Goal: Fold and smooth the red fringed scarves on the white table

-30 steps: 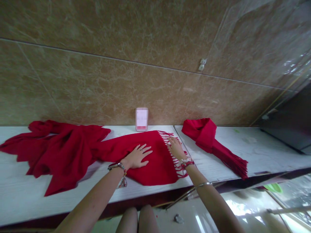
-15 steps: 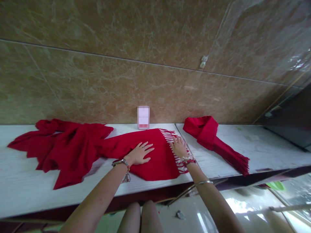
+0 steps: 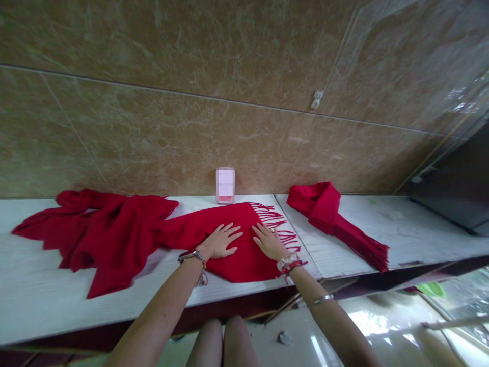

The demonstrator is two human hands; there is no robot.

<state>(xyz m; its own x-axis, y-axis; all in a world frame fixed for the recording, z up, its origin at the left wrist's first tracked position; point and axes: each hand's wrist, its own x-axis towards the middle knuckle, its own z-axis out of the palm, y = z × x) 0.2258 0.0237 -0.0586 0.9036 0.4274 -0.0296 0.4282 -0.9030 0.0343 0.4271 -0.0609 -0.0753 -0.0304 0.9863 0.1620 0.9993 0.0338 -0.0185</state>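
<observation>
A red scarf [image 3: 239,265] lies on the white tabletop, its fringed end spread flat toward the right and the rest bunched in loose folds at the left. My left hand [image 3: 220,240] rests palm down on the flat part, fingers spread. Close by on the same cloth, my right hand [image 3: 270,241] lies with fingers stretched out, just left of the white-backed fringe [image 3: 288,235]. Neither hand grips anything. Part of the scarf is hidden under both hands and wrists.
Another red scarf [image 3: 328,214], folded into a loop with its fringed tail toward the front edge, lies at the right. A pale phone-like card [image 3: 225,184], its face blurred, leans on the brown marbled wall [image 3: 171,137]. A dark box-shaped object [image 3: 454,178] stands far right.
My right hand has moved left from the fringe onto the red cloth. The fringe strands now lie more uncovered. My left hand has stayed in place.
</observation>
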